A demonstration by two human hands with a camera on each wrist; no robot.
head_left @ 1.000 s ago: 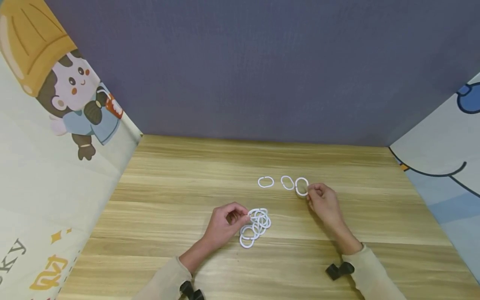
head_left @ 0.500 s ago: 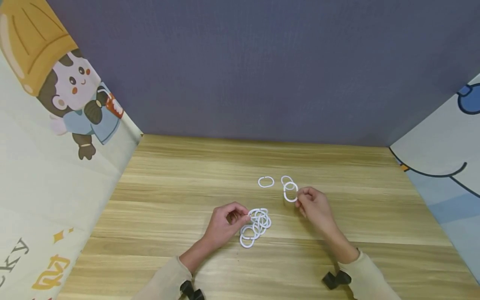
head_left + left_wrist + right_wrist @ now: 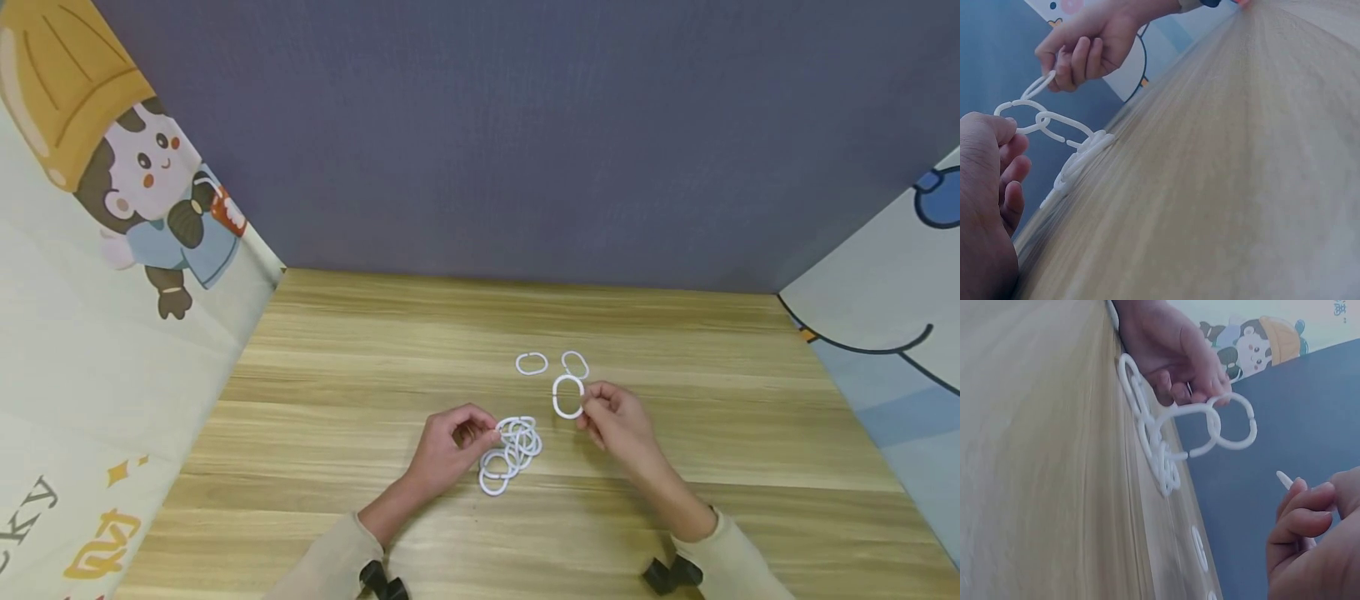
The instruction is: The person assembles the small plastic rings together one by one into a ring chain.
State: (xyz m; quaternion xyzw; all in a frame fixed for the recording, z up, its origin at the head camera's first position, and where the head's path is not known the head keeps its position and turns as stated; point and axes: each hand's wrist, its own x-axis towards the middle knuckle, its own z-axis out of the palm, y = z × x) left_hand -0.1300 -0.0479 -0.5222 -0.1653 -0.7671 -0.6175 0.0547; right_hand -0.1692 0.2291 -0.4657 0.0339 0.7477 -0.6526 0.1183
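Note:
My left hand [image 3: 450, 442] pinches the end link of a chain of white oval plastic links [image 3: 517, 450] between thumb and forefinger. The held link and the one joined to it rise off the table in the right wrist view, while the rest of the chain [image 3: 1142, 419] lies bunched on the wood. To the right, my right hand [image 3: 621, 425] pinches a single white link [image 3: 556, 400] by its right side, raised above the table and apart from the chain. In the right wrist view only the tip of this link [image 3: 1284, 480] shows past the fingers.
Two loose white links lie farther back on the wooden table [image 3: 360, 350]: a left one [image 3: 532, 374] and a right one [image 3: 574, 352]. A dark panel [image 3: 480, 142] stands behind the table, with printed cartoon walls at both sides.
My right hand has brought its single link leftward and toward me, from beside the loose links to closer to the chain. My left hand and the chain have stayed in place.

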